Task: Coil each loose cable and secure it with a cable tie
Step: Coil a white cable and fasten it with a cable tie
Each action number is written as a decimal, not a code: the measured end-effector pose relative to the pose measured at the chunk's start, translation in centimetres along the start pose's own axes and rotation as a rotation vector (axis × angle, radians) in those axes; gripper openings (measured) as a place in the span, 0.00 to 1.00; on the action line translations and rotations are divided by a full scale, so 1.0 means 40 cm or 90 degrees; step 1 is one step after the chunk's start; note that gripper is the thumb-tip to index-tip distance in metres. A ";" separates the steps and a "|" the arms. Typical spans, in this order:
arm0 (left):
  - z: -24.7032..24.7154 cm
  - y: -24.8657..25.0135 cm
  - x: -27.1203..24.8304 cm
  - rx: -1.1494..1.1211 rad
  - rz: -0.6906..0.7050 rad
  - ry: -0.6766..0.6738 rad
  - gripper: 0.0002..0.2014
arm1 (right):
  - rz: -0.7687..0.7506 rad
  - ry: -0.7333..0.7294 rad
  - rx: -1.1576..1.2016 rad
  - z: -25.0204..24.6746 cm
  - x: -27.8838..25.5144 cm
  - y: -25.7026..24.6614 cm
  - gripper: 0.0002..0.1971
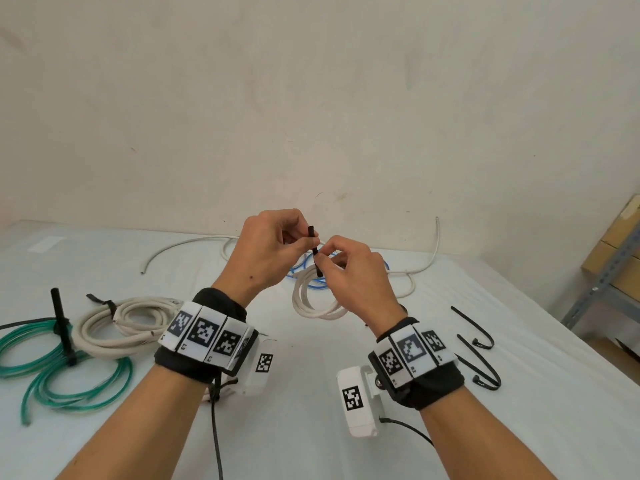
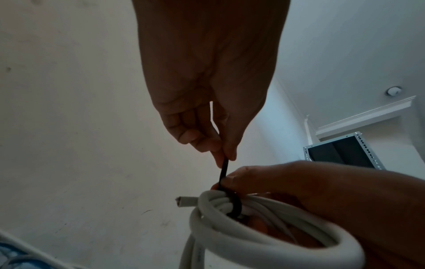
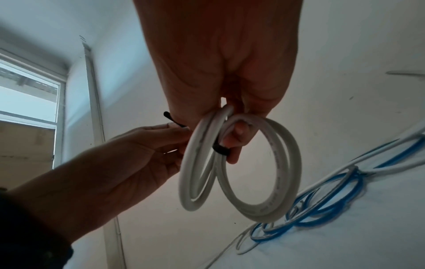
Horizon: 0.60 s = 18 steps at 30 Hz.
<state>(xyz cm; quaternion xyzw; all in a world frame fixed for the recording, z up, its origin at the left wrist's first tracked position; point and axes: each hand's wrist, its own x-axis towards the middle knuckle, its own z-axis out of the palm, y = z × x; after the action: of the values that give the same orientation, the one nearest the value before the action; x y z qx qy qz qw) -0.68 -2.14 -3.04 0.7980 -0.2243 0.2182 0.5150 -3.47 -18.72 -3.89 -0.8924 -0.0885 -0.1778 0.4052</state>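
Head: above, facing forward-down over table (image 1: 311, 427).
Wrists: close, upward along palms.
Shared: white coil (image 2: 264, 234), black tie (image 3: 221, 150).

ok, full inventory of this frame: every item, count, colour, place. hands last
white coiled cable: 1, white, held up between the hands, a black cable tie looped round it
cream cable bundle: 1, cream, table left, tied
green tubing coil: 1, green, table far left, black tie on it
blue cable: 1, blue, loose on table behind the hands
thin white cable: 1, white, loose by the wall
spare black cable ties: 2, black, table right
metal shelf: 1, grey, far right
left hand: pinches the tie's tail
right hand: holds coil and tie
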 end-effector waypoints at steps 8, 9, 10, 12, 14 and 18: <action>0.021 -0.004 -0.021 -0.088 -0.138 -0.188 0.13 | 0.094 0.050 0.281 -0.036 0.027 0.006 0.02; 0.025 -0.005 -0.027 -0.116 -0.134 -0.218 0.12 | 0.090 0.052 0.280 -0.038 0.029 0.003 0.02; 0.028 -0.008 -0.028 -0.145 -0.137 -0.233 0.11 | 0.081 0.053 0.268 -0.038 0.030 0.000 0.02; 0.030 -0.009 -0.027 -0.183 -0.152 -0.234 0.12 | 0.059 0.062 0.241 -0.035 0.030 -0.002 0.02; 0.033 -0.009 -0.027 -0.226 -0.163 -0.213 0.12 | 0.039 0.072 0.223 -0.030 0.028 -0.001 0.02; 0.039 -0.021 -0.029 -0.304 -0.170 -0.139 0.10 | -0.017 0.061 0.240 -0.026 0.024 0.000 0.01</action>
<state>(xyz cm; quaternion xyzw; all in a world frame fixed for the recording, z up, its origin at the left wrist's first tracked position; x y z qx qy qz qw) -0.93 -3.10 -4.88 0.6956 -0.2164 0.0023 0.6850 -2.83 -19.51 -2.87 -0.7901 -0.1126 -0.2061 0.5662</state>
